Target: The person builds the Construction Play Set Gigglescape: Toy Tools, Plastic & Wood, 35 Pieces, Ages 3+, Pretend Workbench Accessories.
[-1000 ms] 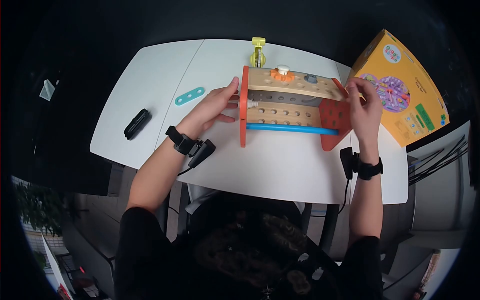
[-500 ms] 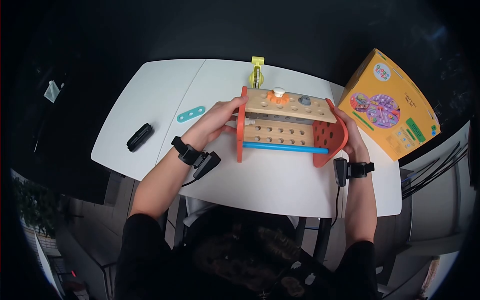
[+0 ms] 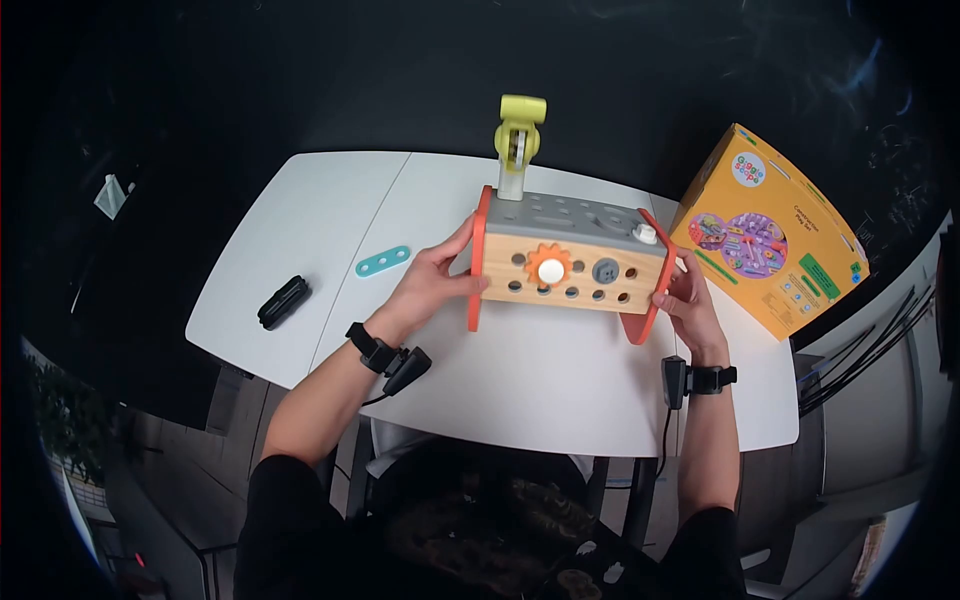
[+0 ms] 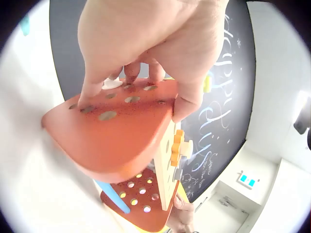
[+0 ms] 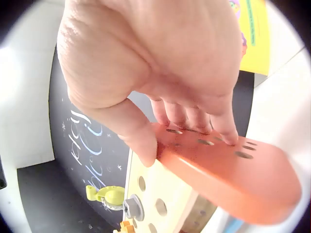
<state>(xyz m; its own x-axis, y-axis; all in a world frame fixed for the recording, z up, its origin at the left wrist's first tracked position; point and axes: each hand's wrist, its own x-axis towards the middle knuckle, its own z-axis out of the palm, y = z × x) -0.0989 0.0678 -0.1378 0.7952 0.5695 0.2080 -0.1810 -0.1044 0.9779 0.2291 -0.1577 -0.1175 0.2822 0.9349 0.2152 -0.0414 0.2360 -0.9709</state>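
Note:
A toy workbench (image 3: 590,248) with red end panels, a grey top and a holed wooden front faces me. On its front are an orange gear (image 3: 531,268) with a white bolt through it and a grey nut (image 3: 606,271). My left hand (image 3: 425,290) grips the left end panel (image 4: 116,128), thumb at the front edge and fingers over the outer face. At the other end, my right hand (image 3: 693,308) holds the right end panel (image 5: 228,170) in a similar way. A yellow-green toy piece (image 3: 520,135) stands up from the top's back left. Near the right end sits a white bolt head (image 3: 645,234).
To the left on the white table (image 3: 270,220) lie a teal strip with holes (image 3: 383,262) and a black case-like object (image 3: 285,302). A yellow toy box (image 3: 780,230) stands at the right, close to my right hand. A dark wall rises behind the table.
The workbench has turned, bringing its grey top and wooden front into view and raising the yellow-green piece. My right hand moved down onto the right panel; my left hand took hold of the left one.

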